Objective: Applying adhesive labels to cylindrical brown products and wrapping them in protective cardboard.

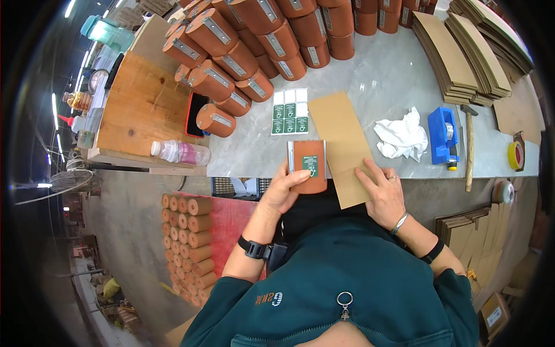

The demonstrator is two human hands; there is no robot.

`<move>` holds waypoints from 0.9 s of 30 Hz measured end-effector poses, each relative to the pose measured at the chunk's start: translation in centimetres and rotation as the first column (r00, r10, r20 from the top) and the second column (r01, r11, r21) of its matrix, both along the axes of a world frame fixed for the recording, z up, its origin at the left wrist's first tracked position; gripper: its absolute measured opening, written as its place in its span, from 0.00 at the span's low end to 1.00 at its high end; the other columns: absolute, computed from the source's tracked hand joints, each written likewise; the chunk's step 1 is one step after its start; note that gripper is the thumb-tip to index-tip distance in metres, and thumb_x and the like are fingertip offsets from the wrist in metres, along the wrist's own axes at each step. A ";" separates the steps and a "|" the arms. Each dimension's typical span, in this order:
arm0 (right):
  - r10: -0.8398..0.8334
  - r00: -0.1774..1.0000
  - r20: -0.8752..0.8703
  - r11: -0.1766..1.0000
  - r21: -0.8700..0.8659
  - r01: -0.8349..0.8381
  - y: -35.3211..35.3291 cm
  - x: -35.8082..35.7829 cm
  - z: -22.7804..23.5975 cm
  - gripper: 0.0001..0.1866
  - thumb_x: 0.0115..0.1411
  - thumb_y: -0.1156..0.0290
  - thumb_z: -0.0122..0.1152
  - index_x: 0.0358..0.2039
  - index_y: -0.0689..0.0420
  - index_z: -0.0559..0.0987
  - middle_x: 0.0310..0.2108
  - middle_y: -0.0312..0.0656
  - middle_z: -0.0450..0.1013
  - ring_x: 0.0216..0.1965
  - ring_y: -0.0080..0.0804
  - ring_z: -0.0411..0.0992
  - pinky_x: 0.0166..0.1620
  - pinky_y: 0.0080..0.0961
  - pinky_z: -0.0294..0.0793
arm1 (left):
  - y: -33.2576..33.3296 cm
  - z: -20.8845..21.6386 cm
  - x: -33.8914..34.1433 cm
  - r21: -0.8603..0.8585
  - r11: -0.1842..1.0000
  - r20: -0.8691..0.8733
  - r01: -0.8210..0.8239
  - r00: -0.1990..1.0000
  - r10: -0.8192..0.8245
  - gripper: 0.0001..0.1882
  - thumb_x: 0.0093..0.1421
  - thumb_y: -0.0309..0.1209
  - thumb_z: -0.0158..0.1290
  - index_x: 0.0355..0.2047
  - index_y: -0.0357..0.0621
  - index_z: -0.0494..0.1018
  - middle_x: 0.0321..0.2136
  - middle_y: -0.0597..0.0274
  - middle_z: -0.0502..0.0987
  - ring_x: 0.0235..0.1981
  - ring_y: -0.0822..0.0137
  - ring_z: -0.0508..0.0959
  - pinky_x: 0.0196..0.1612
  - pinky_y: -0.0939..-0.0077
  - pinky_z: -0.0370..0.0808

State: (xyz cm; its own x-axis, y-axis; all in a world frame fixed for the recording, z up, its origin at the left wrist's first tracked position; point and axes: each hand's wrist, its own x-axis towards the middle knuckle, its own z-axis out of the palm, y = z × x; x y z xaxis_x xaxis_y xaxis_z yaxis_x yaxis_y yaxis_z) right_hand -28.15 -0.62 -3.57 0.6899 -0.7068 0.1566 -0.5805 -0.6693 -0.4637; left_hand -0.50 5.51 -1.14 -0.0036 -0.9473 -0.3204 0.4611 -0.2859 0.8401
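The cylinder (315,183) looks matt, the sheet (342,149) smooth cardboard.

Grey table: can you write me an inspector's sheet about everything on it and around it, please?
Surface: grey table, stacked cylinders toward far side
Job's things: labelled orange-brown cylinder, brown cardboard sheet, sheet of labels
Clutter: crumpled white cloth, blue dispenser, plastic bottle; hammer overhanging near edge
Hands: left hand holds the orange-brown cylinder, right hand touches the cardboard sheet
Cables: apparently looped wire, far left
Surroundings: cardboard stacks right, smaller cylinders lower left

The cylinder (315,184) is orange-brown, its label (311,162) green, cardboard (342,144) tan.
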 end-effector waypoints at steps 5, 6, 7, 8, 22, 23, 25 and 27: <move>-0.042 0.997 0.068 0.999 -0.013 0.043 -0.1 0.1 -0.3 0.34 0.43 0.81 0.64 0.56 0.54 0.81 0.63 0.44 0.71 0.50 0.48 0.69 0.55 0.41 0.72 | -4.1 3.0 0.3 -0.275 0.942 0.757 0.195 0.647 0.087 0.47 0.46 0.40 0.73 0.65 0.36 0.66 0.56 0.46 0.76 0.57 0.51 0.78 0.62 0.58 0.75; -0.044 0.996 0.079 0.999 -0.017 0.045 -0.1 0.2 -0.3 0.34 0.42 0.81 0.64 0.56 0.53 0.82 0.63 0.44 0.72 0.50 0.48 0.69 0.54 0.40 0.72 | -5.1 3.3 -0.1 -0.243 0.936 0.832 0.256 0.552 0.065 0.48 0.45 0.41 0.72 0.65 0.35 0.67 0.55 0.45 0.76 0.57 0.49 0.78 0.61 0.58 0.75; -0.043 0.996 0.078 0.999 -0.021 0.045 -0.2 0.2 -0.2 0.35 0.42 0.80 0.64 0.56 0.53 0.81 0.63 0.43 0.71 0.49 0.48 0.69 0.53 0.40 0.72 | -6.0 3.5 -0.4 -0.223 0.920 0.892 0.321 0.448 0.060 0.49 0.44 0.41 0.72 0.64 0.34 0.67 0.55 0.45 0.76 0.57 0.48 0.78 0.61 0.59 0.75; -0.037 0.996 0.078 0.999 -0.027 0.039 -0.2 0.1 -0.2 0.35 0.42 0.80 0.64 0.56 0.52 0.81 0.63 0.43 0.71 0.49 0.47 0.69 0.52 0.40 0.72 | -6.9 3.5 -0.8 -0.228 0.892 0.936 0.391 0.341 0.090 0.49 0.42 0.41 0.72 0.64 0.33 0.67 0.54 0.44 0.76 0.56 0.46 0.78 0.61 0.60 0.75; -0.051 0.998 0.046 0.999 -0.015 0.052 -0.2 0.1 -0.1 0.34 0.42 0.78 0.65 0.55 0.50 0.81 0.62 0.39 0.70 0.49 0.45 0.68 0.50 0.40 0.69 | -10.1 1.9 -2.4 -0.077 0.864 0.992 0.498 0.122 0.018 0.46 0.43 0.38 0.70 0.63 0.36 0.68 0.52 0.45 0.75 0.55 0.45 0.76 0.58 0.59 0.75; -0.049 0.998 0.039 0.999 -0.011 0.049 -0.2 0.0 -0.1 0.34 0.42 0.78 0.65 0.55 0.50 0.81 0.62 0.39 0.70 0.49 0.45 0.68 0.51 0.40 0.68 | -10.2 1.8 -2.4 -0.081 0.860 0.992 0.504 0.126 0.020 0.46 0.43 0.38 0.71 0.63 0.36 0.68 0.52 0.45 0.75 0.55 0.45 0.76 0.58 0.59 0.75; -0.048 0.999 0.027 0.999 -0.003 0.048 -0.2 0.0 0.0 0.34 0.42 0.78 0.65 0.55 0.50 0.81 0.62 0.39 0.70 0.49 0.45 0.68 0.51 0.40 0.68 | -10.4 1.7 -2.4 -0.083 0.855 0.992 0.512 0.128 0.019 0.46 0.43 0.38 0.71 0.63 0.36 0.68 0.52 0.45 0.76 0.55 0.45 0.76 0.58 0.58 0.75; -0.046 0.999 0.011 0.999 0.007 0.046 -0.2 0.0 0.1 0.34 0.42 0.78 0.65 0.56 0.50 0.81 0.62 0.39 0.70 0.50 0.44 0.68 0.51 0.40 0.67 | -10.4 1.6 -2.5 -0.066 0.857 0.993 0.512 0.120 0.005 0.47 0.44 0.38 0.71 0.64 0.36 0.68 0.52 0.45 0.76 0.54 0.45 0.76 0.58 0.58 0.75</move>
State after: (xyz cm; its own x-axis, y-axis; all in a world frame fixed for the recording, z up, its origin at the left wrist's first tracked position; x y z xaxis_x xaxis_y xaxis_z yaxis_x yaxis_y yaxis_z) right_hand -28.17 -0.82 -3.49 0.6547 -0.7389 0.1592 -0.6053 -0.6387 -0.4750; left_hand -2.95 -4.91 0.47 -0.2126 -0.9768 0.0272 -0.8056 0.1910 0.5608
